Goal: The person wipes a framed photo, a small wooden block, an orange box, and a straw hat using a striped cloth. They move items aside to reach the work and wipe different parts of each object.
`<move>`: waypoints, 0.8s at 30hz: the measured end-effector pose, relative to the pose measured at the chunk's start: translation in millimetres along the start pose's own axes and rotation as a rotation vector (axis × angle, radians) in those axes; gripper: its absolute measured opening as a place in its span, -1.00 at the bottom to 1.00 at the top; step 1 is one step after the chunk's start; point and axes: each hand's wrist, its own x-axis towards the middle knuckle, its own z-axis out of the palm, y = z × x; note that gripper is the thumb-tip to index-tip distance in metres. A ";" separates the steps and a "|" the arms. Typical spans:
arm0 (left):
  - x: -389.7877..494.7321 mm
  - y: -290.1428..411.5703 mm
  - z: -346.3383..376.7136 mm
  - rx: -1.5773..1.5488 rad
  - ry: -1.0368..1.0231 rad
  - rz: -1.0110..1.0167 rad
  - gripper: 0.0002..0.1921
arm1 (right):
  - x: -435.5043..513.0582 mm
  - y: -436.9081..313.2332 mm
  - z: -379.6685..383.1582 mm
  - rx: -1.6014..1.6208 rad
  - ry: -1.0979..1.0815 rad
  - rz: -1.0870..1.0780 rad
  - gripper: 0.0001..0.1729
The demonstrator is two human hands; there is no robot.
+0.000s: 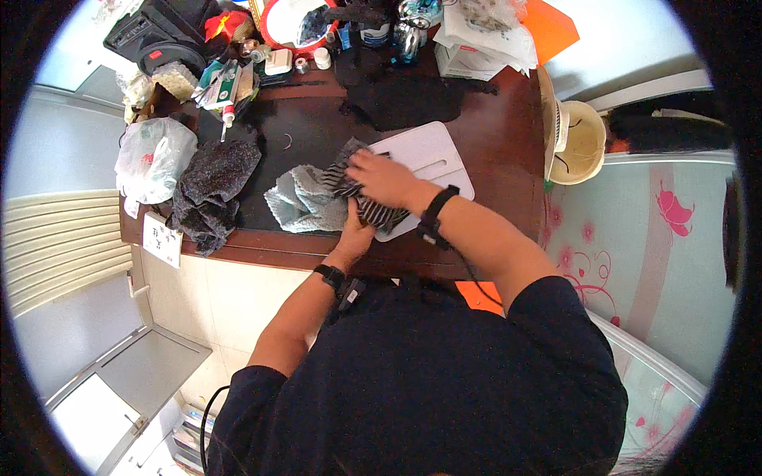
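Note:
A dark cloth with light stripes point(379, 215) lies bunched over the lower left part of a pale flat board point(424, 147) that has a narrow slot. From the near side, my left hand point(356, 231) grips this cloth, thumb uppermost. My right hand point(384, 177) is on top with its fingers bent into the fabric; they look slightly blurred, and part of the cloth beneath is hidden. Touching the striped cloth on its left is a crumpled light grey-blue towel point(305, 201). Both wrists wear black straps.
A dark speckled cloth point(215, 178) and a white plastic bag point(156, 157) lie on the left of the brown table point(503, 128). Bottles, boxes and a red-framed mirror point(296, 22) crowd the back. A straw hat point(576, 143) hangs beyond the right edge.

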 end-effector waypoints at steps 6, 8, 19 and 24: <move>4.1 -9.8 3.0 -0.098 0.019 0.080 0.02 | -2.4 4.7 5.0 -0.029 0.083 0.366 -0.49; 7.7 -17.7 -1.7 -0.008 0.016 0.035 -0.09 | -11.4 -15.2 19.1 -0.018 0.019 0.166 -0.50; 5.8 0.0 4.8 -0.264 -0.064 0.136 0.09 | -180.3 -3.6 3.5 0.067 0.012 0.080 -0.47; 5.8 8.3 4.5 -0.218 -0.068 0.165 0.09 | -217.4 39.5 -20.5 0.032 0.151 0.611 -0.52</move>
